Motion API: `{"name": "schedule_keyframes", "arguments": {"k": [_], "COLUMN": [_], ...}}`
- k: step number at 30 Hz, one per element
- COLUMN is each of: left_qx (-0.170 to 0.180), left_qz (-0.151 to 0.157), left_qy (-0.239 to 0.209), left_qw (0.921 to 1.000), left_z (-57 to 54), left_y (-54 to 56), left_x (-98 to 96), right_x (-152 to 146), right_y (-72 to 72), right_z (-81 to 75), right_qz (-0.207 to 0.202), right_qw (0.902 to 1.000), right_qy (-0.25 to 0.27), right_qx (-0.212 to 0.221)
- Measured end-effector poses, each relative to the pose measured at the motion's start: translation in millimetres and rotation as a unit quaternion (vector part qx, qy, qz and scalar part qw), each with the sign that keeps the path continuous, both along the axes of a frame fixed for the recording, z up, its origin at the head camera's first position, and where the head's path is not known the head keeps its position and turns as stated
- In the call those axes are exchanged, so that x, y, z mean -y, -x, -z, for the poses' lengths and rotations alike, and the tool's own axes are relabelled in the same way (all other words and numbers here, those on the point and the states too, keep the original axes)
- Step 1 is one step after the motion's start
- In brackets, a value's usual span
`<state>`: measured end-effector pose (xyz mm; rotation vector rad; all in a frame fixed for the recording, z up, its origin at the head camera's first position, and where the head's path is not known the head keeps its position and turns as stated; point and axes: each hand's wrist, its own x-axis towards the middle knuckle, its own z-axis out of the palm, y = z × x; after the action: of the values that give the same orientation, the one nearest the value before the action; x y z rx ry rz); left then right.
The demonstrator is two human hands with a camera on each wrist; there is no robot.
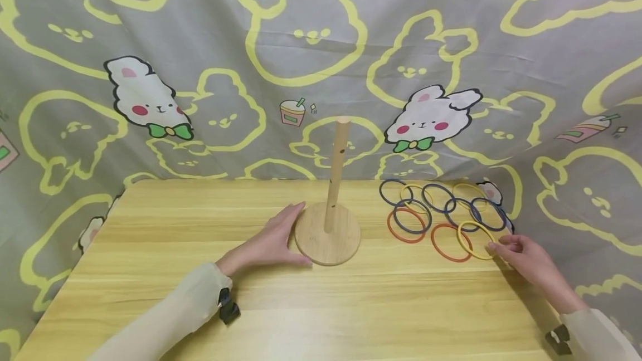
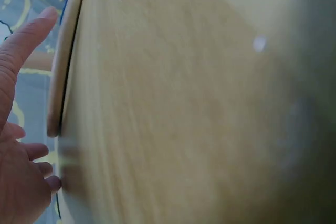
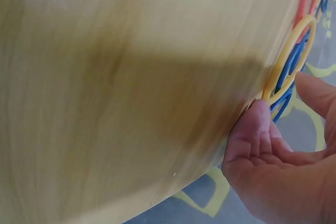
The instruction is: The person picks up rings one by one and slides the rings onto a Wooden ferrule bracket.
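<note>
A wooden stand with a round base (image 1: 313,244) and an upright peg (image 1: 337,171) stands near the table's back middle. Around the left rim of the base spreads my left hand (image 1: 268,241), thumb at the front and fingers behind. In the left wrist view the thumb (image 2: 23,40) extends beside the base edge (image 2: 62,72). At the right, my right hand (image 1: 529,261) pinches the near right edge of a yellow ring (image 1: 463,245). This ring overlaps a red ring (image 1: 435,243). The right wrist view has the fingertips at the yellow ring (image 3: 281,61).
Beyond the held ring, several blue rings (image 1: 382,187), more yellow rings (image 1: 403,196) and another red ring (image 1: 393,231) lie overlapping at the table's back right. A patterned grey curtain (image 1: 321,71) hangs behind and beside the wooden table (image 1: 351,311).
</note>
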<state>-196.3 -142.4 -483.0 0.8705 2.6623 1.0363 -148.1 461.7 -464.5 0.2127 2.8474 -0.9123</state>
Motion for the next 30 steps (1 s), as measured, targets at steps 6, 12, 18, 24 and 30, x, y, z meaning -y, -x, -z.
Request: {"name": "schedule_keyframes", "arguments": {"k": [6,12,18,24,30], "left_qx": [0.011,0.01,-0.004,-0.002,0.004], "left_qz": [-0.003,0.006,0.011,0.02,0.037], "left_qy": [0.027,0.063,0.101,0.093,0.079], "left_qw": [0.9996,0.9979,0.9948,0.9954,0.9962], "left_z": [3.5,1.4,-0.1,1.2,4.5], "left_y": [6.0,10.0,15.0,19.7,20.9], "left_x": [-1.5,-3.2,-3.3,1.6,6.2], "right_x": [3,5,4,0,1], "right_y": [2.4,4.6,7.9,8.8,4.1], "right_z": [1.5,3.4,4.0,4.7,8.2], "right_qz": [-0.004,0.0,0.014,0.022,0.028], "right_qw": [0.9993,0.9985,0.9986,0.9996,0.9981], "right_qy": [-0.035,-0.052,-0.051,-0.016,0.053], "right_qx": [-0.01,-0.018,-0.001,0.011,0.017]}}
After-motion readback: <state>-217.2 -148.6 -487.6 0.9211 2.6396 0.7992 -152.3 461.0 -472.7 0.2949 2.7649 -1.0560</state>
